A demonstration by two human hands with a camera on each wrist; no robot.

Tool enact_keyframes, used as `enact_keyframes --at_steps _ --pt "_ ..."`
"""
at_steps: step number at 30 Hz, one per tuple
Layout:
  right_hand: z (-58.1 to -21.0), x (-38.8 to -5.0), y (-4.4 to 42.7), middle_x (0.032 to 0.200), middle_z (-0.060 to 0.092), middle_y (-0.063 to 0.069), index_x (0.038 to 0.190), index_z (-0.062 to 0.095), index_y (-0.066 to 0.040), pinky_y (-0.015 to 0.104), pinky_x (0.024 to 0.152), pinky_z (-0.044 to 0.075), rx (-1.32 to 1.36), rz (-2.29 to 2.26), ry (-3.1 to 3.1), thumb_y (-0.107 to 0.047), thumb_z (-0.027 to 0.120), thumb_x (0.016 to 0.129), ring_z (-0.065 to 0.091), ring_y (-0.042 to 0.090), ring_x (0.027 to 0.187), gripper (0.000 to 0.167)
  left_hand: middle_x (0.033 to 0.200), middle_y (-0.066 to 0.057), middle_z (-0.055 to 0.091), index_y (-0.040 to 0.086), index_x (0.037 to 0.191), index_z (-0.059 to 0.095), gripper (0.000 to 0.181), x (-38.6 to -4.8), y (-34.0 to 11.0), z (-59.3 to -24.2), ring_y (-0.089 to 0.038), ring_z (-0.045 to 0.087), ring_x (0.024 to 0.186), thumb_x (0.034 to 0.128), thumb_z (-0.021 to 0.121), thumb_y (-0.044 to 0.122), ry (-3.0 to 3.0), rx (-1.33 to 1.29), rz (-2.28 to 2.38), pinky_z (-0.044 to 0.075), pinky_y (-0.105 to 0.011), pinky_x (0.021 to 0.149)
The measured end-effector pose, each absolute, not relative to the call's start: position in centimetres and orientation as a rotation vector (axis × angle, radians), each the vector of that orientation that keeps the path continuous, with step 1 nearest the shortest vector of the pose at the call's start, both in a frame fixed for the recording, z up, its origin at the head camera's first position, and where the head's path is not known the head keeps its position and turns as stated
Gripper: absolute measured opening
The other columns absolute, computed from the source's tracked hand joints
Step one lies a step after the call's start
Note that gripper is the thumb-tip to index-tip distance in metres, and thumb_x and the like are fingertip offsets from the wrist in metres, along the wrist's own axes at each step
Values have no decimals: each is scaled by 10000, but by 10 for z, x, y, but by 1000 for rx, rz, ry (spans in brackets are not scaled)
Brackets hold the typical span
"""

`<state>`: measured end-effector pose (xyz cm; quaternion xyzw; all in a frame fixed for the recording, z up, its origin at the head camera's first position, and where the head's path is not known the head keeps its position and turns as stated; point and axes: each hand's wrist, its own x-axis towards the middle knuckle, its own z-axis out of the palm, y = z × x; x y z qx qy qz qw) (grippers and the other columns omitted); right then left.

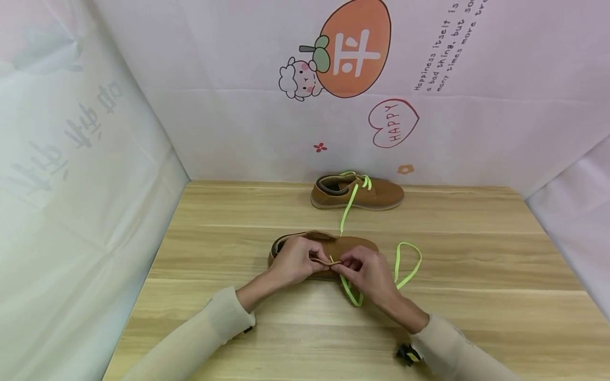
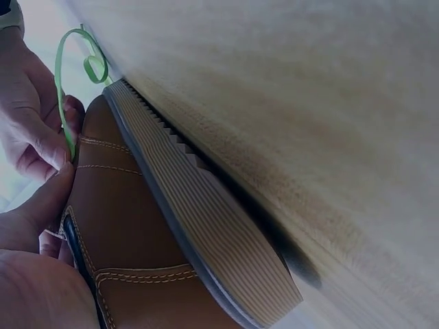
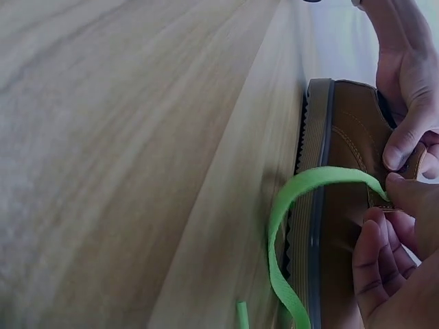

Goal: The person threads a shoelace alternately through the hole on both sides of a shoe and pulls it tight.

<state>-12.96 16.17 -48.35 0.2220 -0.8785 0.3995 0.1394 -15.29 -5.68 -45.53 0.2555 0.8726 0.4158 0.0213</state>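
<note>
A brown leather shoe (image 1: pixel 355 243) lies on the table, its toe to the right. My left hand (image 1: pixel 293 259) pinches the shoe's near eyelet flap (image 1: pixel 324 261) between thumb and fingers. At the front end of that flap, my right hand (image 1: pixel 371 270) pinches the yellow-green shoelace (image 3: pixel 274 236) against the eyelet edge. A short lace tip (image 1: pixel 332 259) shows on the flap's inner side, between both hands. From the outer side the lace hangs down in a loop beside the sole (image 2: pixel 185 192). Fingers hide the eyelet itself.
Behind stands a second brown shoe (image 1: pixel 381 193), laced in yellow-green, one lace end (image 1: pixel 349 206) trailing forward. More lace (image 1: pixel 420 257) loops on the wooden table (image 1: pixel 229 211) right of my right hand. A printed white cloth (image 1: pixel 248 132) rises at the back and sides.
</note>
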Motion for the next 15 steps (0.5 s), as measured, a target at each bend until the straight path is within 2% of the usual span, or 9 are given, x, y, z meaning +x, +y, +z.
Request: enact_keyframes --at_steps 4,10,15 --pt "-485 -131 162 770 699 -16 822 783 -85 174 542 503 701 1118 -2508 -49 953 754 600 8 627 186 777 112 779 191 772 832 129 -152 -57 -457 -29 710 777 827 916 111 2721 797 1288 551 -238 739" --pt "-483 -133 161 801 690 -47 866 805 -98 195 562 509 764 1156 -2519 -48 933 784 581 3 662 160 757 79 775 150 802 846 108 -151 -59 -458 16 630 675 831 894 59 2734 873 1320 497 -189 627" --pt "-481 -133 161 838 695 -55 896 811 -100 222 578 526 758 1244 -2550 -34 916 803 583 7 686 155 800 24 796 101 838 845 158 -149 -60 -460 -35 728 752 835 837 -57 2768 1040 1315 521 -131 648"
